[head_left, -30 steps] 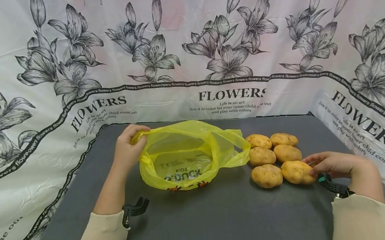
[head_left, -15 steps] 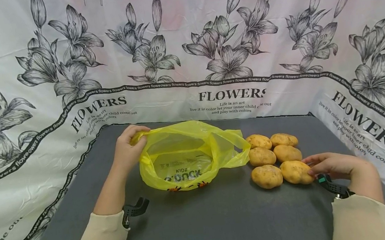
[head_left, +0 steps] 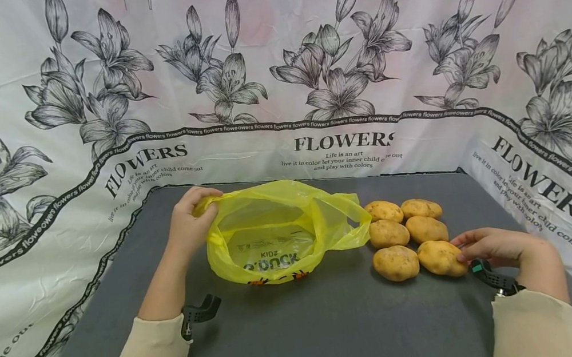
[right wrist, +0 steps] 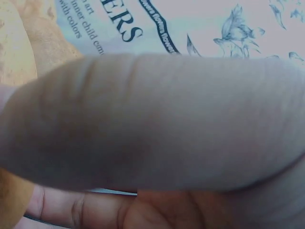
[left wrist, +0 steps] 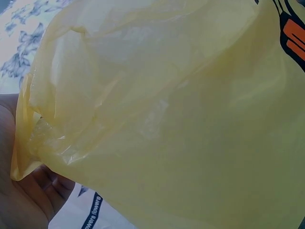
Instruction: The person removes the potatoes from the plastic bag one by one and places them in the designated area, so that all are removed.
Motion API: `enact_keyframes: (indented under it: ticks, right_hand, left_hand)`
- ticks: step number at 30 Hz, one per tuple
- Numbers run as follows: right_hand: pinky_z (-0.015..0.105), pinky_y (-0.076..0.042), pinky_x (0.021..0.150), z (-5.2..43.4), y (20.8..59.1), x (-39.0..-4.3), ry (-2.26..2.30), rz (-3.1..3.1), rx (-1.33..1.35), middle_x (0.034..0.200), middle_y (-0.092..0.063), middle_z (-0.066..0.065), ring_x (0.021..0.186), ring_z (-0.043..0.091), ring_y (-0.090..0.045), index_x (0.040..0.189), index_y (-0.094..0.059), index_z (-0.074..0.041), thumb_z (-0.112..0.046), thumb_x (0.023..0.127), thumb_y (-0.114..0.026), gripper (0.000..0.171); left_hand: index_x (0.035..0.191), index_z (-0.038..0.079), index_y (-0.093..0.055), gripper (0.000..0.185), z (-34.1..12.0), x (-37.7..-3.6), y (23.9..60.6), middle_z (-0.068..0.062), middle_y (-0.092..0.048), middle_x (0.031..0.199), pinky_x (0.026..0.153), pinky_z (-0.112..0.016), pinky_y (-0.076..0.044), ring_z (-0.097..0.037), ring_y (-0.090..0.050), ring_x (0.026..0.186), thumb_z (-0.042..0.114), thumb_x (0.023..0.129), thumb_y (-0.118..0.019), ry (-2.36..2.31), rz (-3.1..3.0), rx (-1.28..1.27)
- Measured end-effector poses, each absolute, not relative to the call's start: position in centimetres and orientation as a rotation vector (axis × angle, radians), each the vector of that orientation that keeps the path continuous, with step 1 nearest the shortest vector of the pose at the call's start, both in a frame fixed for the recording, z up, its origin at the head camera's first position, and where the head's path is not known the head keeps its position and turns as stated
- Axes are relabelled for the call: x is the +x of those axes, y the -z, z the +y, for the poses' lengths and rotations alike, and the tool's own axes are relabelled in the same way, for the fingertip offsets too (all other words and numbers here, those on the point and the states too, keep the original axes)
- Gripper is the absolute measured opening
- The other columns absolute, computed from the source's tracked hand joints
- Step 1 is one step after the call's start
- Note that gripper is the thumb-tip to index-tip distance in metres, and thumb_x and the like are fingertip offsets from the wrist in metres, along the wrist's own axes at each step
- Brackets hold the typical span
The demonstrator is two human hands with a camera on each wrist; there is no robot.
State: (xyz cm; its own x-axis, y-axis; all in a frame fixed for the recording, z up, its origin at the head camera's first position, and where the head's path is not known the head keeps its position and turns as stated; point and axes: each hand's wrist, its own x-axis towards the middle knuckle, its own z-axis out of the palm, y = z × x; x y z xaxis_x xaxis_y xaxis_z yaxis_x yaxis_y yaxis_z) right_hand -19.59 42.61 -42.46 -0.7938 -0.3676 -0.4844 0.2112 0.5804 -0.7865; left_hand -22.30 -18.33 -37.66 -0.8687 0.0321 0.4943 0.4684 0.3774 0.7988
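A yellow plastic bag lies open on the grey table top, printed side down. My left hand pinches its left rim and holds the mouth up. In the left wrist view the bag fills the frame, with my palm at the lower left. Several potatoes lie in two rows right of the bag. My right hand holds the right end of the nearest potato between fingers and thumb. In the right wrist view a blurred finger blocks most of the frame, with potato skin at the left edge.
A white cloth printed with black flowers walls the table at the back and on both sides. Black camera clamps sit on my left wrist and my right wrist. Bare grey surface lies in front of the bag.
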Motion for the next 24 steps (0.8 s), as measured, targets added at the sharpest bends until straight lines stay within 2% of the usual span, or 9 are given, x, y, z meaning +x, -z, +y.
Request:
enact_keyframes:
  ticks: [7,15,20,24]
  right_hand:
    - [0.044,-0.047,0.092,42.3,42.5,-19.7,1.218,2.180,-0.097,0.120,-0.059,0.009,0.107,0.023,-0.058,0.143,-0.034,0.017,-0.017,0.101,-0.060,0.060]
    - [0.042,-0.048,0.089,42.5,42.8,-19.6,1.248,2.179,-0.080,0.119,-0.058,0.010,0.104,0.023,-0.058,0.143,-0.033,0.017,-0.016,0.101,-0.061,0.060]
    - [0.050,-0.047,0.094,42.7,42.5,-19.5,1.222,2.211,-0.068,0.125,-0.058,0.011,0.110,0.024,-0.058,0.144,-0.033,0.016,-0.019,0.101,-0.062,0.063]
    - [0.064,-0.042,0.100,42.4,41.7,-19.3,1.168,2.287,-0.021,0.134,-0.056,0.022,0.119,0.034,-0.059,0.145,-0.030,0.016,-0.025,0.102,-0.062,0.068]
  left_hand:
    - [0.115,-0.003,-0.071,0.023,-18.1,-21.5,36.9,-0.017,-0.062,0.120,0.085,-0.026,-0.045,-0.022,-0.053,0.108,-0.002,0.097,-0.057,1.487,-2.251,-0.439]
    - [0.114,-0.004,-0.071,0.022,-18.1,-21.7,37.1,-0.017,-0.062,0.120,0.085,-0.026,-0.045,-0.022,-0.053,0.107,-0.003,0.096,-0.058,1.501,-2.247,-0.436]
    - [0.115,0.001,-0.073,0.023,-18.7,-23.4,38.9,-0.013,-0.062,0.121,0.088,-0.026,-0.046,-0.021,-0.054,0.111,-0.001,0.096,-0.060,1.486,-2.231,-0.435]
    - [0.115,0.006,-0.074,0.024,-19.4,-24.4,40.1,-0.008,-0.063,0.119,0.089,-0.029,-0.045,-0.018,-0.053,0.112,-0.001,0.094,-0.063,1.442,-2.198,-0.482]
